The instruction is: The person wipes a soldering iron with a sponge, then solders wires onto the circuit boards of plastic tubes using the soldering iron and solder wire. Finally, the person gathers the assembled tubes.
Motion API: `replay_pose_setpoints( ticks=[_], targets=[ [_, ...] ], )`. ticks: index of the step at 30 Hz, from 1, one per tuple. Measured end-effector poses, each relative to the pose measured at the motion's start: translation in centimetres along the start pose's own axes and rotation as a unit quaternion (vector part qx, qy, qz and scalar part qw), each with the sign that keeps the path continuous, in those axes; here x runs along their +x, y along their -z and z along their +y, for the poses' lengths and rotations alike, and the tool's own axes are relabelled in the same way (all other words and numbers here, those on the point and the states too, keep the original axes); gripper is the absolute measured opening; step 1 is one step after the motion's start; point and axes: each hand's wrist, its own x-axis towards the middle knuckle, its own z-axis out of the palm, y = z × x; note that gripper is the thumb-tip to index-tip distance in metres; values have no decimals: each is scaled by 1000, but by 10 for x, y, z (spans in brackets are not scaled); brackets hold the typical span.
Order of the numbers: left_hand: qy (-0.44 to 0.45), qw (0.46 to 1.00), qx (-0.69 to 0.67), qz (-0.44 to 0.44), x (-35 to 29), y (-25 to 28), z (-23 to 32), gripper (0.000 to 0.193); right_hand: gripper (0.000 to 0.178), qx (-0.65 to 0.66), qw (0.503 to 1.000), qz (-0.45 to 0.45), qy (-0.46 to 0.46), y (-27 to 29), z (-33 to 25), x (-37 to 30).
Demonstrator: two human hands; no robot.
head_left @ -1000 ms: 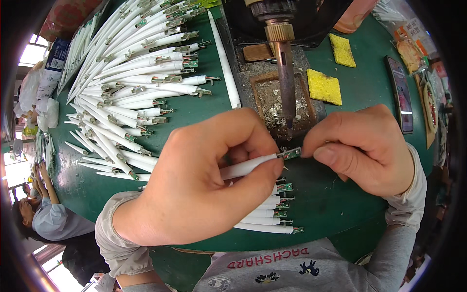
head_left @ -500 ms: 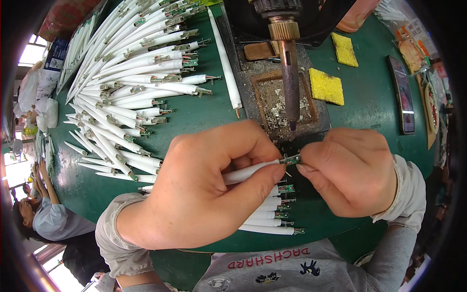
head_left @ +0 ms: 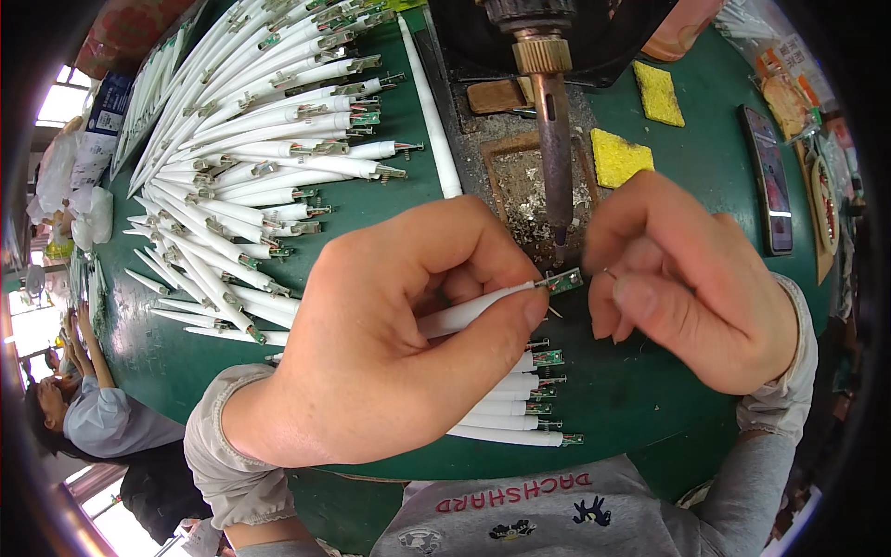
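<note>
My left hand is closed around a white tapered pen-shaped tube, pinching it between thumb and fingers. From the tube's end sticks a small green circuit board, with a thin wire below it. Just to the right, clear of the board, is my right hand. Its thumb and forefinger are apart, and the forefinger is slightly blurred. A soldering iron points down above the board, its tip close behind it. Below my left hand lie several similar white tubes with boards at their ends.
A large fan of white tubes covers the table's left side. One tube lies beside the solder tray. Yellow sponges and a phone are to the right. Another person sits at far left.
My right hand has drawn away from the circuit board to the right, and its thumb and forefinger have parted. My left hand keeps its hold on the tube almost in place.
</note>
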Motion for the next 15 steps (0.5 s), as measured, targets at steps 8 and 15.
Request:
replay_pose_setpoints(
  ticks=[8,15],
  targets=[
    [-9,1000,2,19,2,0,4,9,12,-135,976,14,170,-5,10,3],
    [-36,999,-8,30,4,0,4,9,11,-121,979,35,162,-7,10,4]
  ],
)
